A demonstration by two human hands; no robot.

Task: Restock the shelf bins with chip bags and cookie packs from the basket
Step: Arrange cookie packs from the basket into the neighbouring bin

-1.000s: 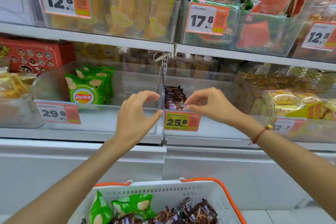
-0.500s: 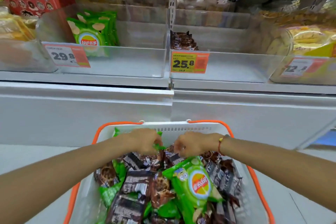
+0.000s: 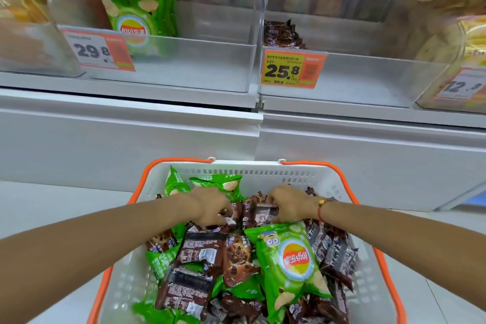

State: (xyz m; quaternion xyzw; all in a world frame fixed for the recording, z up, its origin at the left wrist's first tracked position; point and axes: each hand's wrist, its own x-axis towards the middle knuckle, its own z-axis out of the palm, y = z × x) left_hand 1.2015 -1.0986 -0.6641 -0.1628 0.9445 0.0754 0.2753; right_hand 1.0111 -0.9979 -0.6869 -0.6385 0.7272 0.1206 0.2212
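Both hands' fingers apparently curl onto brown cookie packs in basket.

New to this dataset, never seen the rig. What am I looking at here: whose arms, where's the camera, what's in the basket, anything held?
No robot: a person with bare hands, filmed by one wide-angle camera worn on the head, looking forward and down. Both arms reach into a white basket with orange handles, full of green chip bags and brown cookie packs. The left hand and right hand have fingers curled onto cookie packs at the pile's far end; nothing is lifted clear yet. Above are clear shelf bins: one with chip bags, one with a few cookie packs.
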